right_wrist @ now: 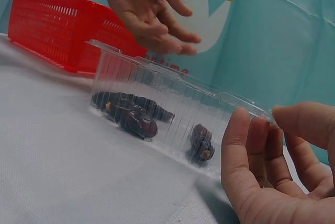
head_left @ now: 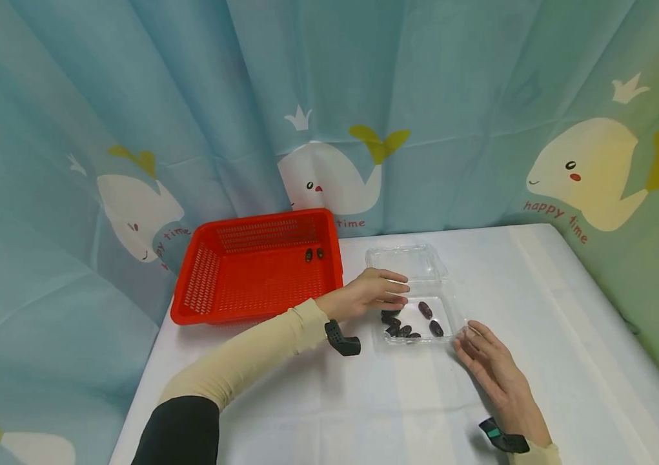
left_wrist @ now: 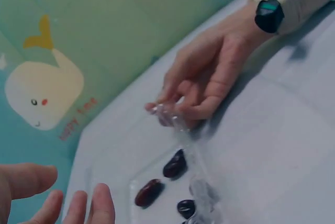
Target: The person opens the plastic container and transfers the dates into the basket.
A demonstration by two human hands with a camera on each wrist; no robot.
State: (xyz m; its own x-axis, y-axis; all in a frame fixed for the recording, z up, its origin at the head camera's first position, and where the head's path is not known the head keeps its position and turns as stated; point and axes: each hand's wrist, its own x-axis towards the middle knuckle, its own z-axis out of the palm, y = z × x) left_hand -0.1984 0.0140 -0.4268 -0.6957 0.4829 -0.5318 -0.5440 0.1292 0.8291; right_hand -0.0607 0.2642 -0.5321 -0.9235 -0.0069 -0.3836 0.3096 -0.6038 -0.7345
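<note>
In the head view, a white worktop (head_left: 364,400) carries one red basket (head_left: 259,284) at its back left corner and one clear box (head_left: 444,310) to the right of it, near the back edge. The box has one lid (head_left: 403,261), folded back toward the back edge. Two dates (head_left: 308,255) lie in the basket, near its back right corner. In the box I count seven, but the left hand (head_left: 366,294) partly hides this group, so there may be more: most lie along the left and front walls, two toward the right. As I judge, the work is only partly done, because the dates are divided between both containers and the lid is not closed. The right hand (head_left: 492,365) is at the front right corner of the box.

In the left wrist view, the left hand's fingers are straight and apart, and no date is seen in them. Three dates show clearly in the box, with a piece of another at the picture's lower edge.

In the right wrist view, the right thumb and fingertips pinch the box rim at its corner. Behind the box wall the dates overlap, so I cannot count them surely. The left hand is above the box, its fingers loosely apart.
</note>
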